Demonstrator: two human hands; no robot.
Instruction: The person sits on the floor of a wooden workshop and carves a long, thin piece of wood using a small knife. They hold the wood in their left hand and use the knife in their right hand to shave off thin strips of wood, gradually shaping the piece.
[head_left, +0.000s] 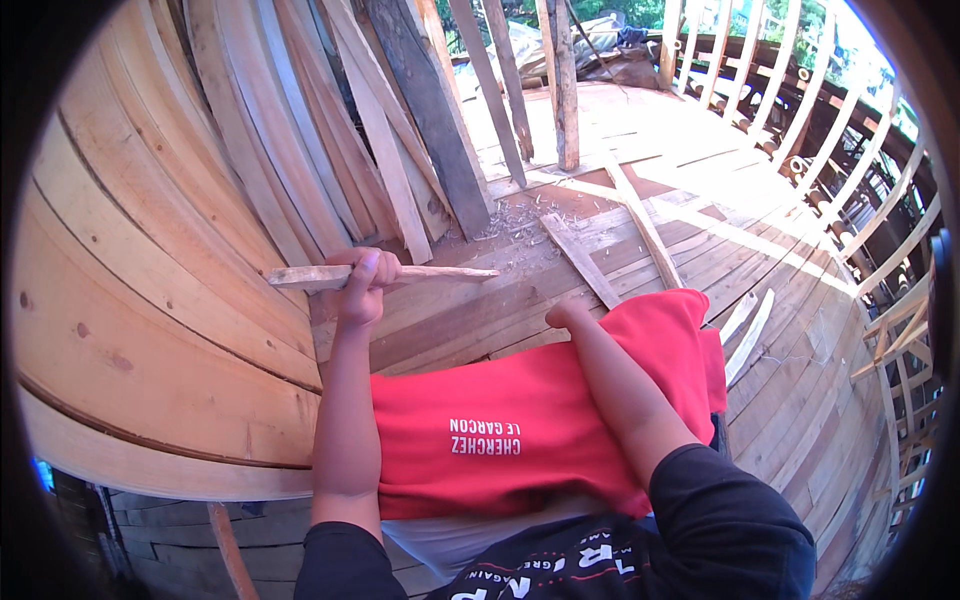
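My left hand [367,284] is closed around a rough strip of wood [440,271]. One end of the strip is broad and blunt. The other tapers to a thin tip pointing right. Over my lap lies a red cloth garment [430,400] with pale lettering. My right forearm rests across it, and my right hand [569,312] bends down past its far edge. Its fingers are hidden from view, so what they do cannot be seen.
A curved plank wall [150,270] rises on my left. Upright boards [385,150] lean ahead, with wood shavings [530,215] at their foot. A short board [580,258] and a long batten [643,225] lie on the plank floor [800,400]. Curved ribs [780,70] line the right side.
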